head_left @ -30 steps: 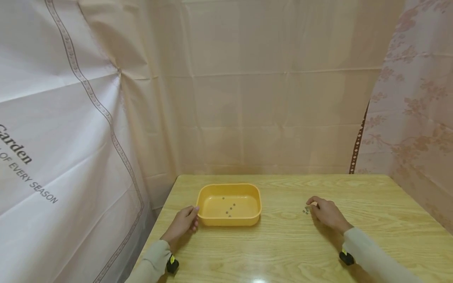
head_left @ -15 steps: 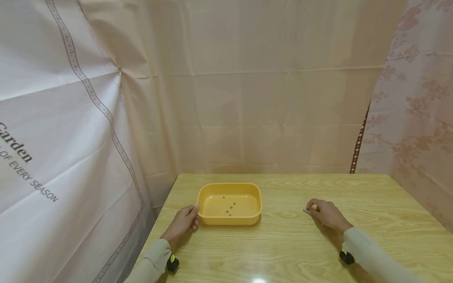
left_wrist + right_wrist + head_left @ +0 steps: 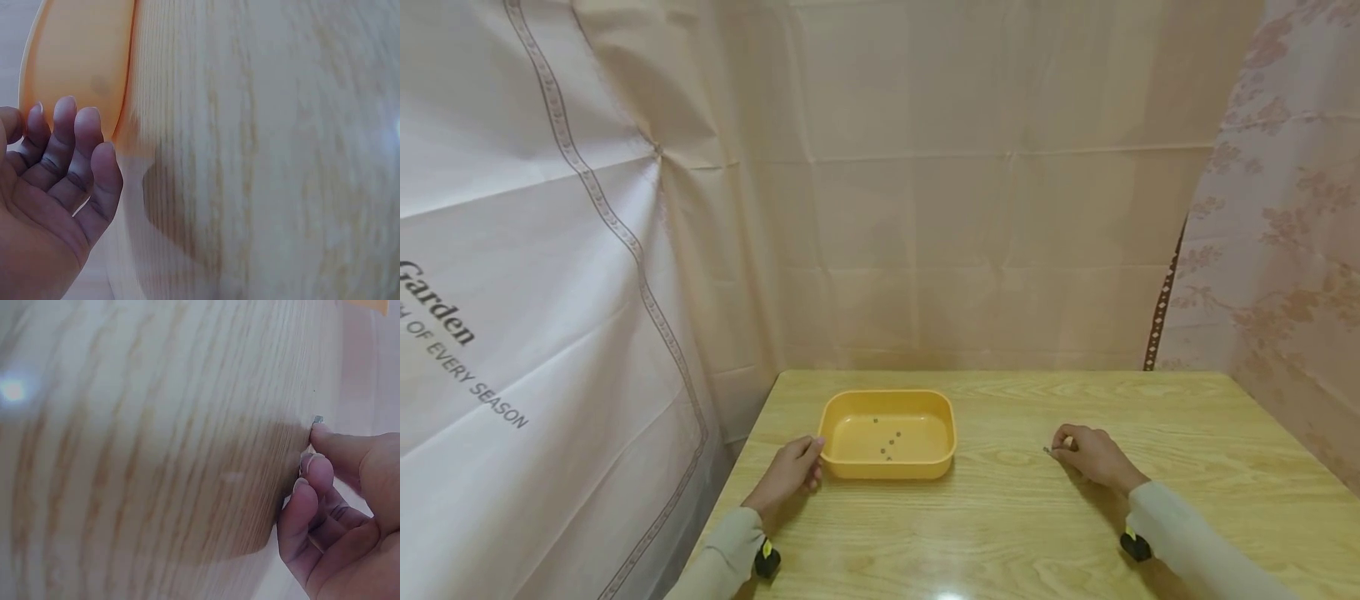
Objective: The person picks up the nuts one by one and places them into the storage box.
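Hands both low on the wooden worktop (image 3: 1015,517). Right hand (image 3: 1093,454) has curled fingers, thumb and forefinger tip pinching a tiny grey metal piece (image 3: 1047,451) right at the worktop surface; same piece (image 3: 318,419) shows at the fingertip in the wrist view. Piece too small to tell its long axis or which way it points.

Left hand (image 3: 788,475) rests with fingers loosely straight, tips touching the left short end of the orange tub (image 3: 887,400), not curled round it; wrist view shows the fingers (image 3: 62,144) against the tub wall (image 3: 75,62).

Tub sits left of centre on the worktop, long axis running left-right, open side up. Several small dark pieces (image 3: 886,440) lie scattered on its floor, well apart from the pinched one. Tub and right hand well apart.

Pale curtains (image 3: 925,208) hang behind and to both sides; left one carries printed lettering (image 3: 445,333).
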Motion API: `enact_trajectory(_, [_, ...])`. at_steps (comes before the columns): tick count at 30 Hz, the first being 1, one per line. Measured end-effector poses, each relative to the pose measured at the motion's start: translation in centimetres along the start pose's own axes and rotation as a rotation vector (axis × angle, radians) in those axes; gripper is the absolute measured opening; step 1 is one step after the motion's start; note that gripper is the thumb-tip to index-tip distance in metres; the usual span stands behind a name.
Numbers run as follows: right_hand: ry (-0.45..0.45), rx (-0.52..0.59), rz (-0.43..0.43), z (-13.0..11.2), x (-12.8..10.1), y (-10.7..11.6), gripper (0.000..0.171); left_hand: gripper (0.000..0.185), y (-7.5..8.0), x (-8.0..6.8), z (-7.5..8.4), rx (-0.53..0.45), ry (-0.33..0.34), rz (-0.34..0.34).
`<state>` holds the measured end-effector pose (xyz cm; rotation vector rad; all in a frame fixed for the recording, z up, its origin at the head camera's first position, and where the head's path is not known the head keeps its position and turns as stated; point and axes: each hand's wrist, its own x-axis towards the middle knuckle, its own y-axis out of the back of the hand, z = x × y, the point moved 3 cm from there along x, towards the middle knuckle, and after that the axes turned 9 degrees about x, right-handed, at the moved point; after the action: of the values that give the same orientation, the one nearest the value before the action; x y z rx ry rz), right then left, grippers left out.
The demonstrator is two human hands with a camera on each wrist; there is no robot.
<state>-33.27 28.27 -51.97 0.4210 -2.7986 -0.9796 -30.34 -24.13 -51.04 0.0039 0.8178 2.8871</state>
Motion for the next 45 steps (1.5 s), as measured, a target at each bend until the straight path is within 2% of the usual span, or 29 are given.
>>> enact_trajectory(11, [-0.054,-0.022,0.014,0.07,0.00,0.11,0.012,0.045,-0.02,0.14,-0.24,-0.009,-0.002,-0.002])
enact_trajectory(33, [-0.009,-0.024,0.026,0.11,-0.44,-0.38,0.010,0.043,-0.19,0.12,-0.24,0.000,0.005,0.021])
enact_trajectory(45, [-0.015,0.014,0.046,-0.23,-0.41,-0.27,0.008,0.041,-0.21,0.29,-0.29,0.000,0.007,0.023])
